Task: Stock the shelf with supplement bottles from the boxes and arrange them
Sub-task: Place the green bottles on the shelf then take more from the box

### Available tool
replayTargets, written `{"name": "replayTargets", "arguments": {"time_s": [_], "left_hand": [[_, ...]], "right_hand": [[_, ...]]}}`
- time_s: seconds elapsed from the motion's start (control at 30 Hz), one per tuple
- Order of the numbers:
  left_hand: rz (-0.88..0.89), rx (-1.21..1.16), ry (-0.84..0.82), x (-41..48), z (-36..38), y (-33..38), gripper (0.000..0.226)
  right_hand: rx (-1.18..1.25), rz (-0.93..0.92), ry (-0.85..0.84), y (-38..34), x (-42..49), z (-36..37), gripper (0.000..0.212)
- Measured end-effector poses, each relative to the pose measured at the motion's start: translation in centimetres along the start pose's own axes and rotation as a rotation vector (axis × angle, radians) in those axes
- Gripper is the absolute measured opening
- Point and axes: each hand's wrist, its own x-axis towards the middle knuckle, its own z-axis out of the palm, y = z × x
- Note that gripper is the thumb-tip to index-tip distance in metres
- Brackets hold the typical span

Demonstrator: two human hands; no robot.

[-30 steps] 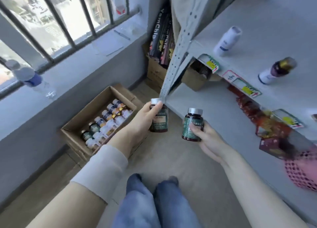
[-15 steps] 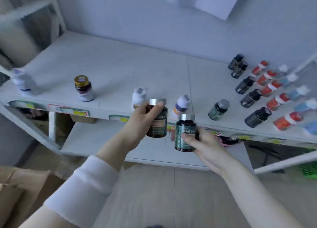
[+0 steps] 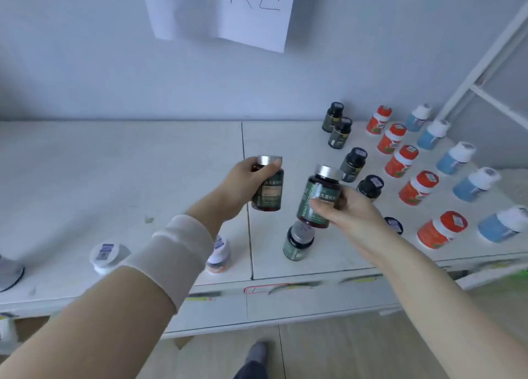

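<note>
Supplement bottles, two of them, are held up over the white shelf (image 3: 114,178) near the middle of the frame, one in each hand. The left bottle (image 3: 271,190) is dark with a silver cap. Its long axis runs almost straight up the picture, cap toward the top. The left grip (image 3: 245,184) is clamped on it from the left side, thumb lying across just under the cap and the other fingers hidden behind. A white band wraps that wrist.

The right bottle (image 3: 311,204), dark green with a silver cap, tilts so that its cap points to the upper right and its base to the lower left. The label lettering runs along its length. The right grip (image 3: 351,213) is clamped round it from the right, thumb pressed on the label.

Just below it in the picture stands a third green bottle (image 3: 298,241), upright on the shelf near the front edge. Whether the tilted one touches its cap cannot be told.

To the right, three upright columns run from the front edge back to the wall: black-capped bottles (image 3: 353,164), then red bottles (image 3: 401,161), then blue bottles (image 3: 454,158). Two white-capped bottles (image 3: 107,257) stand at the lower left, the second one partly behind the left forearm. A paper sheet (image 3: 223,7) hangs on the wall at the top.
</note>
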Motion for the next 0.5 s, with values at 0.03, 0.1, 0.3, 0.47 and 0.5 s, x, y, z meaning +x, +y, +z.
{"name": "replayTargets", "arguments": {"time_s": [0.03, 0.1, 0.3, 0.47, 0.5], "left_hand": [[0.003, 0.009, -0.002, 2.3, -0.1, 0.0, 0.019], [0.002, 0.025, -0.003, 6.9, -0.5, -0.2, 0.023], [0.057, 0.165, 0.067, 19.1, 0.3, -0.7, 0.032], [0.111, 0.261, 0.093, 27.3, 0.9, -0.2, 0.035], [0.117, 0.278, 0.088, 28.7, 0.9, -0.2, 0.036]], "right_hand": [[-0.017, -0.013, 0.021, -0.1, 1.9, -0.4, 0.04], [-0.083, -0.024, 0.065, -0.2, 5.7, -0.9, 0.049], [-0.196, -0.021, 0.154, 1.5, 16.3, -1.0, 0.047], [-0.213, -0.063, 0.205, 2.8, 22.9, -1.2, 0.051], [-0.227, -0.074, 0.198, 2.9, 24.0, -1.2, 0.05]]}}
